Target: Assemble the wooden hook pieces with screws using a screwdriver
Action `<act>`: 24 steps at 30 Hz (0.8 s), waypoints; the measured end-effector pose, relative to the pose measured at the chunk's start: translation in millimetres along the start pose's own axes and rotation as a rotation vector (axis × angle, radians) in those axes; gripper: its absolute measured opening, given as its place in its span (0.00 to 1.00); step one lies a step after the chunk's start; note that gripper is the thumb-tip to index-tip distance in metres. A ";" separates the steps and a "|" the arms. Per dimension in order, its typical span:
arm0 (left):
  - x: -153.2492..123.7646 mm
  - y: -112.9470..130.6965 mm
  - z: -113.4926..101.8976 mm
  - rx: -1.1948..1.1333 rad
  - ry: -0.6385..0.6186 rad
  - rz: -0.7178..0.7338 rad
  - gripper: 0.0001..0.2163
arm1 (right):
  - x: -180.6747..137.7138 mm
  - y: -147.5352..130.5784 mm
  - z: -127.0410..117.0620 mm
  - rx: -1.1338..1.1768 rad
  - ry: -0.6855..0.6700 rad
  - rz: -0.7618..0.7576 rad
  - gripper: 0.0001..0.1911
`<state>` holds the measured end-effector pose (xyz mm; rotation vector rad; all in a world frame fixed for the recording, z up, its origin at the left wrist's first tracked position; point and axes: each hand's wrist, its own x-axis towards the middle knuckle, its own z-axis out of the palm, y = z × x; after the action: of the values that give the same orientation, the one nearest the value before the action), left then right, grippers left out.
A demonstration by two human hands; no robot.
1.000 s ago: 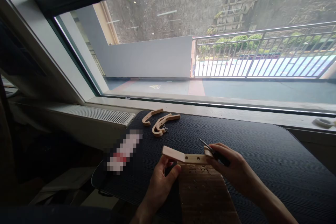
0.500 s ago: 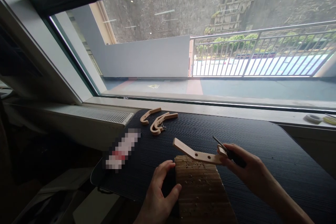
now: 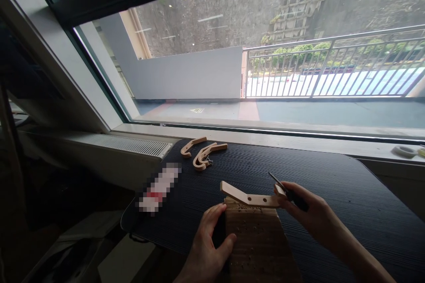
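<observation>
A bent wooden hook (image 3: 254,198) with two holes lies across the far end of a brown wooden board (image 3: 257,234) pitted with small holes. My right hand (image 3: 307,208) pinches the hook's curled end while also holding a screwdriver (image 3: 292,194), its metal shaft pointing up and left. At the board's left side, my left hand (image 3: 209,243) grips the edge, fingertips by the far corner and thumb on the near part. Further back sit a single wooden hook (image 3: 191,146) and two more hooks (image 3: 202,157) overlapping, with a few small screws (image 3: 208,161) beside them.
All of this is on a dark ribbed table (image 3: 332,168). A blurred white and red item (image 3: 161,190) lies near its left edge. Behind the table runs a windowsill (image 3: 299,143) bearing a roll of tape (image 3: 404,151). A vented radiator cover (image 3: 133,143) stands at left.
The hook's straight end has come down towards the board. My left hand has shifted slightly right with the view, and both hands keep their hold.
</observation>
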<state>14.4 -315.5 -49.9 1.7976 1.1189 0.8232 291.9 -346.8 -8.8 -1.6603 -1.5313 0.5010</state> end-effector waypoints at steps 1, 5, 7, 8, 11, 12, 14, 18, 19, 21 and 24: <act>-0.1 1.6 0.2 -0.018 -0.005 0.003 0.25 | 0.8 -2.0 2.5 -0.009 -0.011 -0.010 0.22; 1.2 3.0 0.8 -0.101 -0.001 -0.041 0.26 | 5.8 -15.5 13.7 -0.040 -0.067 -0.075 0.18; 5.3 0.7 -0.3 -0.167 0.054 -0.111 0.27 | 9.8 -21.9 17.8 -0.047 -0.091 -0.102 0.17; 8.6 -0.2 -1.3 -0.213 0.088 -0.140 0.28 | 12.2 -24.3 19.1 -0.048 -0.096 -0.108 0.16; 21.9 1.0 -5.4 -0.410 0.181 -0.156 0.31 | 19.5 -28.5 20.8 -0.047 -0.090 -0.108 0.17; 26.3 3.2 -6.6 -0.485 0.200 -0.143 0.31 | 21.6 -29.4 21.0 -0.047 -0.092 -0.108 0.17; 33.4 9.1 -8.1 -0.606 0.187 -0.106 0.30 | 24.8 -31.1 21.6 -0.046 -0.112 -0.119 0.17; 37.0 18.3 -7.6 -0.697 0.150 -0.089 0.26 | 25.5 -32.8 23.9 -0.029 -0.130 -0.119 0.18; 36.3 19.3 -7.4 -0.692 0.157 -0.102 0.25 | 24.9 -32.4 24.4 -0.025 -0.130 -0.107 0.18; 34.7 20.1 -7.6 -0.679 0.159 -0.129 0.23 | 23.3 -30.7 24.9 -0.021 -0.130 -0.085 0.19; 34.3 20.1 -8.7 -0.696 0.150 -0.141 0.24 | 21.2 -27.3 24.6 -0.013 -0.135 -0.060 0.19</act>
<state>27.6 -286.3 -24.8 1.0833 0.8848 1.1069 260.1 -321.0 2.3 -1.6130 -1.6799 0.5818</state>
